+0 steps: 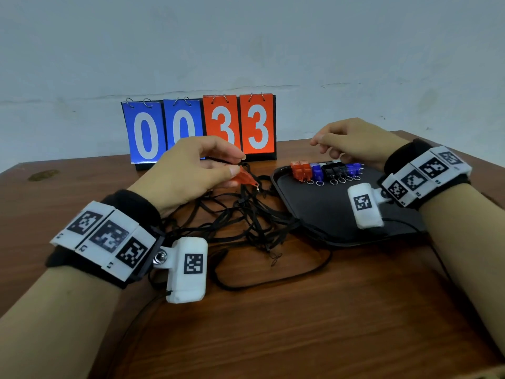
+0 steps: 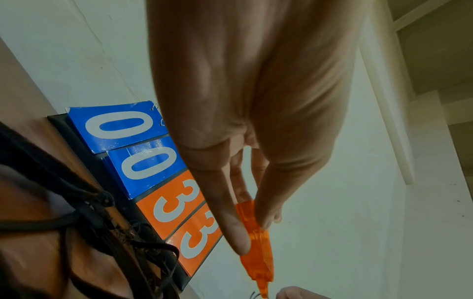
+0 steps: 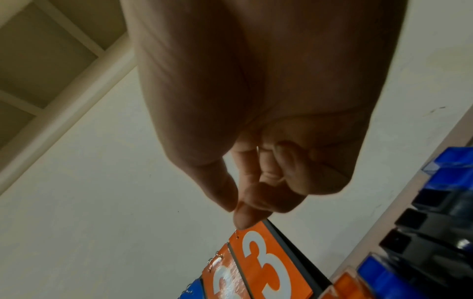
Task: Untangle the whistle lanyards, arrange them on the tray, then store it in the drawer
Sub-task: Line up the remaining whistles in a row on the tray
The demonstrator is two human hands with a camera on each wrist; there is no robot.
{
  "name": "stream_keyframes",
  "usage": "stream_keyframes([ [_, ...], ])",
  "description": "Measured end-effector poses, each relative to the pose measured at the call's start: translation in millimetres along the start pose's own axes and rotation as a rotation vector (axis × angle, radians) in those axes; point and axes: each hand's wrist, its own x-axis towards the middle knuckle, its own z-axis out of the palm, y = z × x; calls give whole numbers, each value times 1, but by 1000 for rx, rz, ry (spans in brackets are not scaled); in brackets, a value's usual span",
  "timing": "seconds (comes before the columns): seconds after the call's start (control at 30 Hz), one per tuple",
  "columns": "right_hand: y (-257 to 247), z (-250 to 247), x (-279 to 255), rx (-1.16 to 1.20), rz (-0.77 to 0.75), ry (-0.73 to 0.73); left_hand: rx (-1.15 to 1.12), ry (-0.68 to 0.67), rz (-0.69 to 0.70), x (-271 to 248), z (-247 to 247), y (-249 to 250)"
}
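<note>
My left hand [image 1: 239, 164] pinches an orange whistle [image 1: 247, 179] between thumb and forefinger, a little above the table. The left wrist view shows the same whistle [image 2: 258, 252] held at its upper part by my left hand [image 2: 254, 234]. Below it lies a tangled heap of black lanyards [image 1: 240, 214], spread from my left wrist to the tray's left edge. The black tray [image 1: 322, 212] sits to the right, with several orange, blue and black whistles [image 1: 328, 170] in a row along its far side. My right hand [image 1: 319, 144] hovers above that row, fingers curled, with nothing visible in it.
A flip scoreboard [image 1: 199, 129] reading 0033 stands at the back of the wooden table [image 1: 273, 324], against the wall. One long lanyard loop [image 1: 273, 277] trails toward the near side. No drawer is in view.
</note>
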Motion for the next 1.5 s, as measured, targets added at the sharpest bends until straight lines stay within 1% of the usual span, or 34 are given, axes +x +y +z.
stream_keyframes([
  [0.13,-11,8,-6,-35,-43,-36,-37,-12,29,2,3,-3],
  [0.3,-32,19,-19,-100,-120,-121,-82,48,55,3,3,-4],
  [0.4,-46,25,-27,-85,-176,-166,-124,60,62,4,3,-5],
  [0.5,-58,31,-34,-70,-219,-232,-174,62,84,4,3,-6],
  [0.63,-67,38,-41,-130,-250,-323,-194,62,133,5,3,-6],
  [0.83,-72,36,-48,-128,-288,-353,-298,68,152,5,8,-6],
  [1.03,-74,39,-47,-121,-316,-352,-329,74,134,8,8,-9],
  [1.23,-75,37,-47,-158,-352,-347,-388,40,145,5,16,-6],
  [1.33,-76,37,-47,-159,-365,-339,-397,27,114,4,14,-5],
  [1.4,-74,35,-46,-134,-352,-319,-357,64,85,5,9,-4],
  [1.5,-68,29,-41,-106,-323,-271,-231,274,31,12,-11,-10],
])
